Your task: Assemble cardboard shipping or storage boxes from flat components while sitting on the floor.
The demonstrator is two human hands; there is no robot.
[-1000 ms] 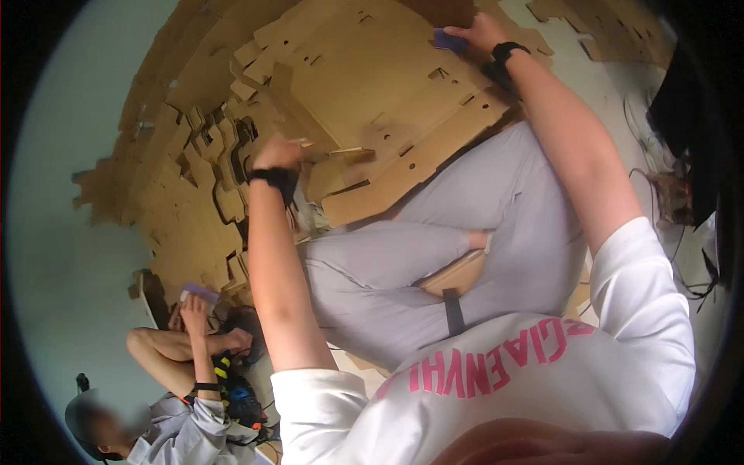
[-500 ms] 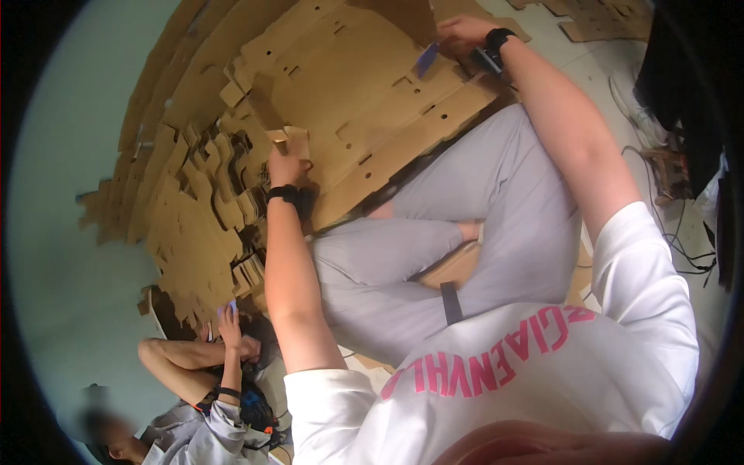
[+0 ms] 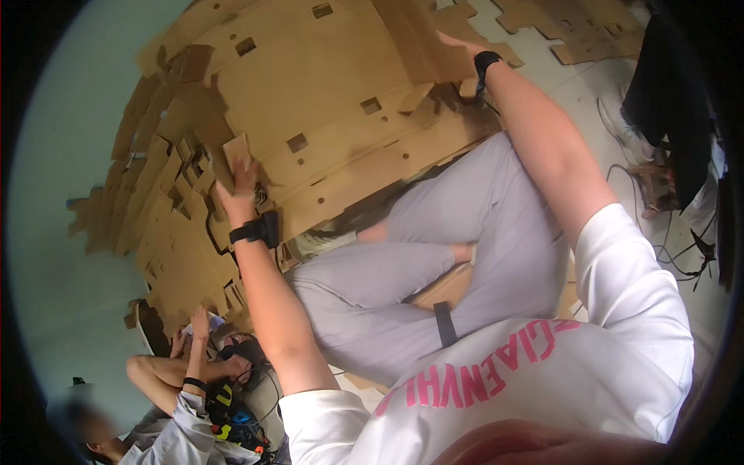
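Note:
A large brown cardboard sheet (image 3: 310, 85), with square cutouts and small round holes, lies beyond my crossed legs. At its left end a narrow flap (image 3: 235, 149) stands up. My left hand (image 3: 240, 190) is against this flap with its fingers spread, slightly blurred by motion. A wider flap (image 3: 403, 39) is folded up along the sheet's right end. My right hand (image 3: 459, 43) is at the outer side of that flap, and its fingers are largely hidden behind the cardboard. Black bands circle both of my wrists.
Stacked cut cardboard (image 3: 174, 174) fills the left side along a pale wall. A person (image 3: 182, 387) sits at lower left, hands on a small pale item. More cardboard (image 3: 581, 31) lies at far right, near another person's shoe (image 3: 620, 128) and dark cables (image 3: 682, 260).
My left hand has moved left and its fingers have spread. The right-hand flap now stands broader, covering my right fingers. The blue piece by that hand is out of sight; square cutouts now show.

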